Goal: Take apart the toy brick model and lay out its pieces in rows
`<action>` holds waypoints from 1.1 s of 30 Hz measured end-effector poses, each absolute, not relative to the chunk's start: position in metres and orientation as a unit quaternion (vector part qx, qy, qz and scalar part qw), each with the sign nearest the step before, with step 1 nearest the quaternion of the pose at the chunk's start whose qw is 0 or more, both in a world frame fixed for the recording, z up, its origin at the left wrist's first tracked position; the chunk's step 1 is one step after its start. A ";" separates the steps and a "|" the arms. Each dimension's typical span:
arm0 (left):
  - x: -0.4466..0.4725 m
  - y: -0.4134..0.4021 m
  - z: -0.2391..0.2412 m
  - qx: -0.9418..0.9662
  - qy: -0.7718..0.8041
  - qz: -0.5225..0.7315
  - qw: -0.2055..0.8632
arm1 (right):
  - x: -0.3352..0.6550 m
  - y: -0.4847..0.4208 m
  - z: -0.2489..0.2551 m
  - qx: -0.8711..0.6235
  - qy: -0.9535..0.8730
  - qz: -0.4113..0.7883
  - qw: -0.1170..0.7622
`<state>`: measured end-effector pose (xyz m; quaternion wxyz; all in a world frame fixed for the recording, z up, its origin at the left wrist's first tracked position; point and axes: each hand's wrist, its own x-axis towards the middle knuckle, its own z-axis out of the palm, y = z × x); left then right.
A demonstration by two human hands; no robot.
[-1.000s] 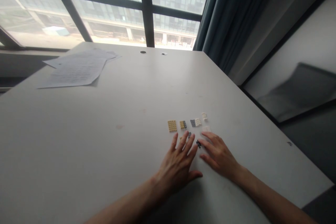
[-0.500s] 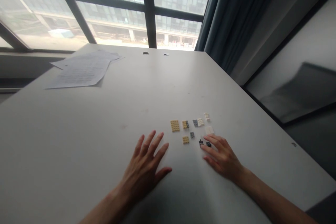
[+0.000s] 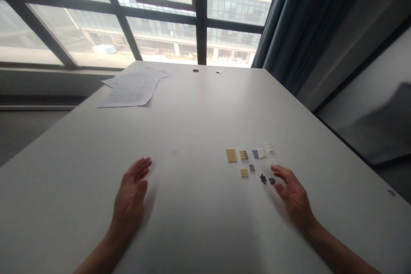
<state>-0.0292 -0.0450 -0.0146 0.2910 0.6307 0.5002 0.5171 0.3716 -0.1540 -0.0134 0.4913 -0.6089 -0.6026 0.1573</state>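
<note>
My left hand hovers on its side over the left part of the white table, fingers loosely extended and holding nothing. Beside the small building bricks is my right hand, its thumb and fingers apart and nothing visible between them. Nearest to it lie a small black brick and a black piece with a knob. A larger tan plate, a tan-and-grey piece, a smaller tan plate and a dark grey plate lie further left. Behind them are a grey-and-white piece and a white piece.
Printed papers lie at the table's far left. Two small round fittings, one a dark hole, sit near the far edge. Beyond the table are large windows, with a dark curtain at the right.
My left hand has moved left, away from the bricks, and turned onto its side. My right hand has lifted off the black pieces. The view has swung slightly left.
</note>
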 end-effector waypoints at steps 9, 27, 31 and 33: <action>-0.047 -0.019 0.042 0.456 0.358 0.806 0.119 | 0.364 -0.108 0.019 -0.458 -0.326 0.294 0.773; -0.005 -0.021 0.072 0.670 0.222 0.707 -0.035 | 0.321 -0.088 0.062 -0.378 -0.399 0.269 0.791; -0.002 -0.021 0.068 0.666 0.228 0.710 -0.018 | 0.319 -0.085 0.057 -0.381 -0.412 0.273 0.782; -0.002 -0.019 0.068 0.667 0.224 0.710 -0.023 | 0.319 -0.083 0.058 -0.380 -0.422 0.261 0.781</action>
